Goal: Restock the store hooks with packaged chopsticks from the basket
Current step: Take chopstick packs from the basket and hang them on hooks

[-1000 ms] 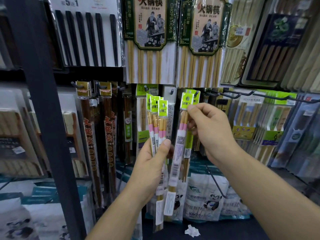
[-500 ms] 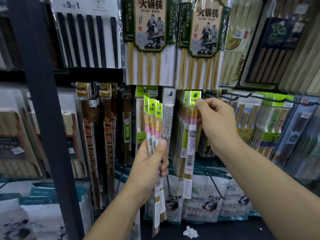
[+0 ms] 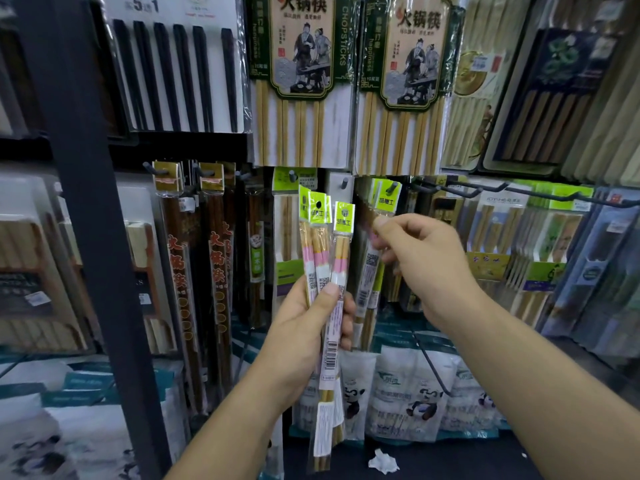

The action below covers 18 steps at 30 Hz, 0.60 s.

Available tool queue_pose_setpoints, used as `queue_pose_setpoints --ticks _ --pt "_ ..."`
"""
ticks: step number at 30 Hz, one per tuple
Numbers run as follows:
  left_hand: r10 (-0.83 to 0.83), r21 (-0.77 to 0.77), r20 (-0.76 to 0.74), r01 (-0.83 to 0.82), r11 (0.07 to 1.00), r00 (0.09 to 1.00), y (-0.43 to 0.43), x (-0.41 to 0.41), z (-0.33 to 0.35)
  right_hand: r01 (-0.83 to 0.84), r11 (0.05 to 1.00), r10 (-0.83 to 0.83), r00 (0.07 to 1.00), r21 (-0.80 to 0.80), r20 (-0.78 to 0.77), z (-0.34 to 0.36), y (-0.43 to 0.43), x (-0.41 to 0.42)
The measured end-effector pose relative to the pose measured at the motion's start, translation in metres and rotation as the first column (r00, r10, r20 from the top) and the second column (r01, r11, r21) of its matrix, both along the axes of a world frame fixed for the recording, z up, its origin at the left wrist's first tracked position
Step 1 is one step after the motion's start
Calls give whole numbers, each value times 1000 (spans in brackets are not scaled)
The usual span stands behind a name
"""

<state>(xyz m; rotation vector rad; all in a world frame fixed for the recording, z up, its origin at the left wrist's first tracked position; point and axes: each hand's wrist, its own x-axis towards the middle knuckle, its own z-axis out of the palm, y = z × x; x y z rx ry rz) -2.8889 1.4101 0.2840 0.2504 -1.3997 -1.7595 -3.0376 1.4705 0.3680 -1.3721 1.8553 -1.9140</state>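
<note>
Head view: left of centre, the left hand still grips three chopstick packs upright, fingers wrapped round them. To their right, the fourth pack now hangs on the hook. The right hand has dropped just below its green header, fingers curled; blur hides whether they pinch it. A dark shelf post stands at left, with panda bags and a paper scrap lower right.

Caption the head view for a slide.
Left hand grips spare packs; right hand pinches the hung pack on a hook.
</note>
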Motion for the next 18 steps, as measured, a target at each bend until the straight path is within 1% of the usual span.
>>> queue_pose_setpoints --ticks 2,8,10,14,18 --pt "-5 -23 7 5 1000 1000 1 0 -1 -79 996 80 997 40 -20 -2 0 8" --pt "-6 -57 14 7 998 1000 0 -2 -5 -122 992 121 990 10 70 -5 -3 15" --pt "13 -47 7 -12 999 1000 -1 -3 -7 -109 994 110 992 -31 67 -4 -4 14" --pt "155 -82 53 -151 985 986 -7 -3 -8 -56 989 70 992 -139 103 6 -1 8" --pt "146 -19 12 -146 989 989 -9 -3 -5 -16 982 26 998 -187 49 15 0 3"
